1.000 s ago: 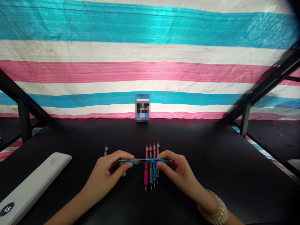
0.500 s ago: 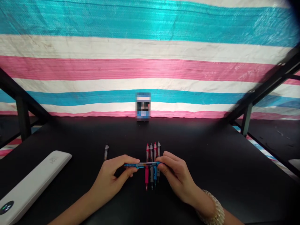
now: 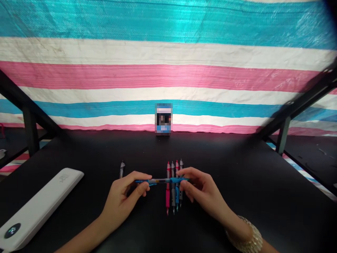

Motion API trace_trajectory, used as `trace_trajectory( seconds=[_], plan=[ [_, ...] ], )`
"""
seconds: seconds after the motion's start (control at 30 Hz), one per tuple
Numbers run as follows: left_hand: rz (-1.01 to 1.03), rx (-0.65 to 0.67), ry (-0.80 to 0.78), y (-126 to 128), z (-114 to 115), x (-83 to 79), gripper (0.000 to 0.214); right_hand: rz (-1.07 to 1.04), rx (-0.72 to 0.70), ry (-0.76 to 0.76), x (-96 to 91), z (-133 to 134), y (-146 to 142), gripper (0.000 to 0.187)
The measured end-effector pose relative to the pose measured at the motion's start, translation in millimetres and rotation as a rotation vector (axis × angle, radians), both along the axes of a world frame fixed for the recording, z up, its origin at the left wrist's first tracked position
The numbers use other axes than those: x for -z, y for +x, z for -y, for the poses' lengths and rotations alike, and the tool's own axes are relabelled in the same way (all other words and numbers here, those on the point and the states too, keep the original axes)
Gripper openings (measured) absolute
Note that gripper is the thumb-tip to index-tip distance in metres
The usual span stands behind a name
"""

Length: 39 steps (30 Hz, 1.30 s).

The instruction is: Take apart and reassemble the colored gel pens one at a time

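A blue pen (image 3: 162, 180) with a clear barrel lies level across both hands above the table. My left hand (image 3: 126, 196) pinches its clip end between thumb and fingers. Around the blue grip at the other end, my right hand (image 3: 201, 188) has its thumb and index finger loosely placed, the thumb touching from below. Below and behind this pen, several pens lie side by side: a pink one (image 3: 167, 198), a grey one (image 3: 173, 196), one with a blue grip (image 3: 177, 198) and another grey one partly hidden by my right fingers.
A grey clear pen (image 3: 121, 170) lies alone beyond my left hand. On the left is a white power bank (image 3: 42, 207) with a lit display. A small blurred box (image 3: 163, 119) stands at the back of the black table (image 3: 105, 147), before a striped sheet (image 3: 131, 75).
My right fingers have loosened and spread from their pinch at the pen's tip, so more of the blue grip shows. The left hand keeps its hold. The view has shifted slightly.
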<state>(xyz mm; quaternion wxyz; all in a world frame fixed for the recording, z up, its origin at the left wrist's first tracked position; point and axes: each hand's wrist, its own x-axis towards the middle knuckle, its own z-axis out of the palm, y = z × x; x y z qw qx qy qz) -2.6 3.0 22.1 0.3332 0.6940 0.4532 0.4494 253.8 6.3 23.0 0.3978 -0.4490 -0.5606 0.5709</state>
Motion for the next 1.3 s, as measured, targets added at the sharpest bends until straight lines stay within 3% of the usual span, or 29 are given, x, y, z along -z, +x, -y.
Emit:
trace_trajectory(
  seconds=[0.17, 0.33, 0.57, 0.67, 0.87, 1.3],
  plan=[
    [0.054, -0.015, -0.027, 1.5, 0.0, -1.7, 0.014, -0.002, -0.037, -0.082, 4.1, -2.6, 2.1, 0.050],
    [0.049, -0.039, -0.020, 1.2, 2.5, -0.7, 0.015, -0.041, 0.029, -0.048, 1.0, -2.9, 0.7, 0.039],
    [0.055, -0.045, -0.021, 3.1, 2.5, 0.7, 0.016, -0.008, -0.062, -0.112, 5.0, -4.4, 2.2, 0.049],
    [0.066, -0.049, -0.020, 4.1, 1.7, -0.3, 0.016, -0.045, -0.018, -0.105, 5.1, -4.5, 3.0, 0.039],
    [0.071, -0.068, -0.026, 3.5, 1.4, -0.5, 0.016, -0.071, -0.045, -0.160, 2.8, -4.5, 2.3, 0.047],
    [0.073, -0.085, -0.048, 3.4, 2.0, 0.8, 0.013, -0.259, 0.004, -0.241, 3.9, -5.0, 1.7, 0.040]
  ],
)
